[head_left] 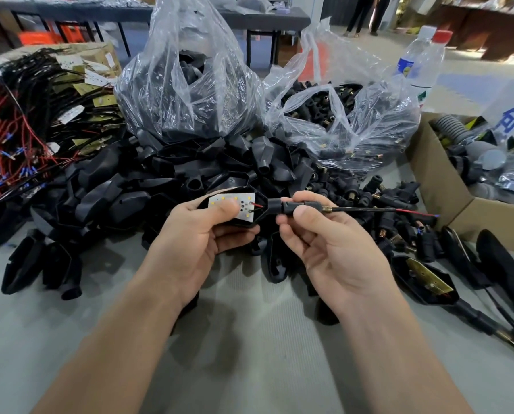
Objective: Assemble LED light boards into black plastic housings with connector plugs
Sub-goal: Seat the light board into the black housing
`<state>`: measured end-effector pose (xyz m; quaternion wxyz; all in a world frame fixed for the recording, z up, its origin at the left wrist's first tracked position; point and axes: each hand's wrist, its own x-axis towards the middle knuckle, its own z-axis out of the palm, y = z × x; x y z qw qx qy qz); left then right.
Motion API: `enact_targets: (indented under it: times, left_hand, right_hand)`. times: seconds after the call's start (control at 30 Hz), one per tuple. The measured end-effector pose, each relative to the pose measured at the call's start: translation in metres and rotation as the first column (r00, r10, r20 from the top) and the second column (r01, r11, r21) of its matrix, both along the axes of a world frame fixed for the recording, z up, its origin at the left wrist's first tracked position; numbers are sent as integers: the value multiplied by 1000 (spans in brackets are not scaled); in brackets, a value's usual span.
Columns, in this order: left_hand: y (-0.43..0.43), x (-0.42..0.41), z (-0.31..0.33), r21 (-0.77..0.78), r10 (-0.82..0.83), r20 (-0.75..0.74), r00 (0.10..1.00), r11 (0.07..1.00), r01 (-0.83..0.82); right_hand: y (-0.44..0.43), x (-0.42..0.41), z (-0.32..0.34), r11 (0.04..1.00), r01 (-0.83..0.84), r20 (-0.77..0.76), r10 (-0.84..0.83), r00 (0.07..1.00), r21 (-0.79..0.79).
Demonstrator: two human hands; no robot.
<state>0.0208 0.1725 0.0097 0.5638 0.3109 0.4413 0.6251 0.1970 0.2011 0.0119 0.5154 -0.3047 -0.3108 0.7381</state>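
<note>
A grey table [249,339] carries everything, and most of its far half lies under a sprawling pile of black housings [124,189]. Behind the pile stand two clear plastic bags: the left bag [187,85] holds more housings, and the right bag [339,115] holds small black plugs that spill out onto the table. At the far left lies a tangle of red and black wires [25,121] with boards among them, and at the right edge sits an open cardboard box [437,198], with two plastic bottles [425,64] standing behind it. Finished assemblies [428,282] lie in front of the box (one shows a brass-coloured plate inside). Over the near edge of the pile, the left hand [196,243] grips a single housing [258,216] from below, its thumb pressing down on the white LED board [240,201] that sits in the open shell. The right hand [330,246] pinches the connector plug [306,204] between thumb and forefinger, the plug meeting the housing's neck. A thin lead [369,209] runs out of the plug to the right, ending in red and blue.
</note>
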Motion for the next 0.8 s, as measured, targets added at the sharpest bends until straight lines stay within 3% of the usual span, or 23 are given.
enact_targets:
  times: [0.33,0.53,0.7,0.8]
  left_hand:
    - [0,4,0,0,20,15,1000,1000,-20]
    - [-3,15,-2,49,15,29,999,999,-16]
    - [2,17,-5,-10,121,16,993,993,-121]
    - [2,15,-5,29,126,21,992,991,-127]
  right_hand:
    - [2,4,-2,996,54,58,-58,997,77]
    - [5,1,-6,950,270,269,-305,914,159]
    - [6,7,-7,958,131,208,-186,960,255]
    - [7,6,-9,972,112,141,-143,980,205]
